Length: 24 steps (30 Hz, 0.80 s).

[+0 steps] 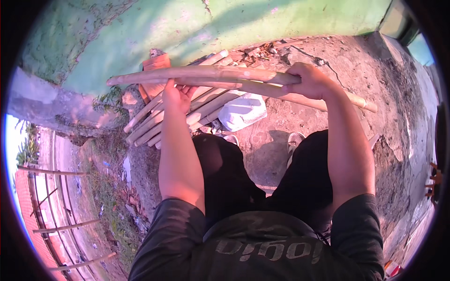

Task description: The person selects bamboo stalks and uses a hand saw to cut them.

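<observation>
Two long pale bamboo poles, an upper bamboo pole (206, 71) and a lower bamboo pole (262, 88), lie crosswise before me, one just above the other. My left hand (177, 97) holds them from the near side, thumb up against the lower one and fingers curled beneath. Toward the right, my right hand (310, 81) is closed around the upper pole's end, its fingers partly hidden. Beyond my right wrist a bamboo end (363, 101) sticks out; which pole it belongs to I cannot tell. Under the held poles, several more bamboo poles (157, 122) lie slanting in a pile.
A white sack (243, 112) sits beside the pile, near my feet. Behind stands a green plastered wall (262, 21), with orange bricks (157, 63) and rubble along its base. Grass and litter (110, 187) edge the ground at left.
</observation>
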Available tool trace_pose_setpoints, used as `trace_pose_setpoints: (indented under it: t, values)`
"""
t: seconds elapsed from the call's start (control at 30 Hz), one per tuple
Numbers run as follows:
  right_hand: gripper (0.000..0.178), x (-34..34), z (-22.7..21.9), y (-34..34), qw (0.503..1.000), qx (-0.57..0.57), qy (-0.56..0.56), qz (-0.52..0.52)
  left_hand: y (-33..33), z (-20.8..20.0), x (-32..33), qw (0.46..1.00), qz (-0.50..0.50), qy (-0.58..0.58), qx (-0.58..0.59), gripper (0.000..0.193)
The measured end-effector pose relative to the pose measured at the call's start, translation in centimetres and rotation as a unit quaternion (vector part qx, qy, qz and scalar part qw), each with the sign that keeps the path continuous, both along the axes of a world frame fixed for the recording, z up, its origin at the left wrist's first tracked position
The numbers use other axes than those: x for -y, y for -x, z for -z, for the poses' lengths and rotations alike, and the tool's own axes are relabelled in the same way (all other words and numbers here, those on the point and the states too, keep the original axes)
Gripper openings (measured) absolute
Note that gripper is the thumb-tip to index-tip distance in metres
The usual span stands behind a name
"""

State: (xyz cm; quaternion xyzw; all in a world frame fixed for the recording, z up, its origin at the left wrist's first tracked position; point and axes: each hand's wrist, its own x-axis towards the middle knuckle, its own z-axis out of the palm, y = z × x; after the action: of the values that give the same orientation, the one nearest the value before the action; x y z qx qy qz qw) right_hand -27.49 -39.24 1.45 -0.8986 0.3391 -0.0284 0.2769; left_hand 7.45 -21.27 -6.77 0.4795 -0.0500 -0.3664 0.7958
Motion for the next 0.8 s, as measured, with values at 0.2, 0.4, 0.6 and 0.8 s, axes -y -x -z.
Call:
trace_pose_setpoints:
  t: [0.2, 0.4, 0.6, 0.8]
  values:
    - [0.045, 0.1, 0.7, 0.6, 0.999, 0.039, -0.014, 0.007, 1.6, -1.5, 0.0, 1.000, 0.018, 0.012, -0.011, 0.050]
    - [0.041, 0.6, 1.4, 0.2, 0.999, 0.042, -0.026, 0.010, 1.5, -1.9, -0.6, 1.000, 0.009, 0.020, -0.011, 0.047]
    - [0.042, 1.1, 2.0, 0.4, 0.999, 0.040, -0.004, 0.006, 1.2, -1.4, -0.5, 0.999, 0.016, 0.035, -0.010, 0.045]
    - [0.043, 1.5, 2.3, 0.5, 0.999, 0.037, 0.001, -0.001, 1.2, -1.5, -0.2, 0.999, 0.013, 0.024, -0.016, 0.047]
